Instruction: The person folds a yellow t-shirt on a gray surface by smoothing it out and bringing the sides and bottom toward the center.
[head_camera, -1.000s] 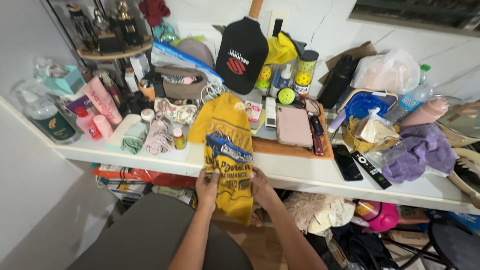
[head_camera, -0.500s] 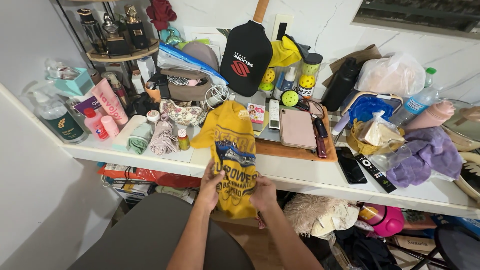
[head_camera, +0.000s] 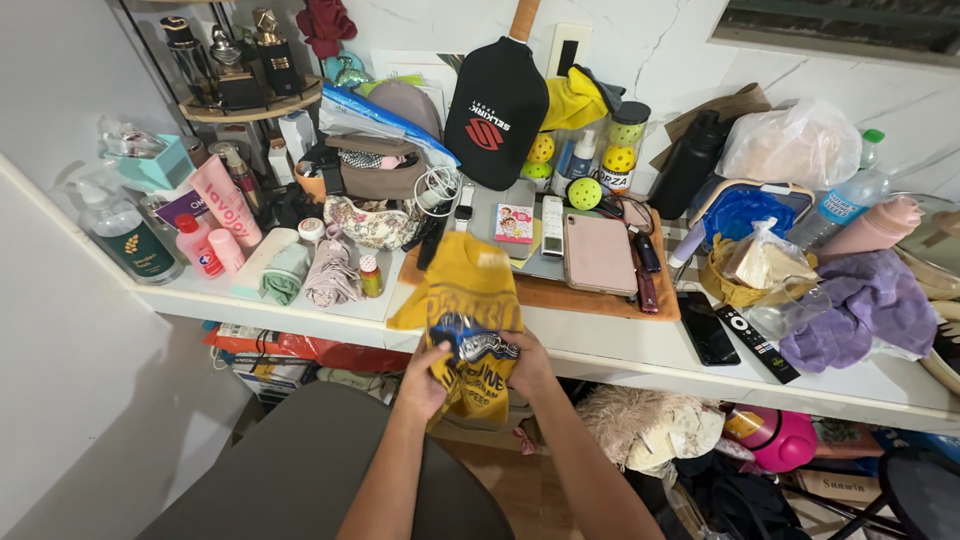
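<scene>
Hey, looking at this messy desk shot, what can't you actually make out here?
- Head view: the yellow shirt hangs over the desk edge; its lower print is bunched under the left hand and right hand.
- The clear plastic bag hides its contents.
- Shelf trophies are cut off by the top edge.

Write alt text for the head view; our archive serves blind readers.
Both hands, the left hand and the right hand, grip a yellow shirt hanging over the edge of a cluttered white table. Behind it lie a pink tablet case and a black paddle cover.
</scene>
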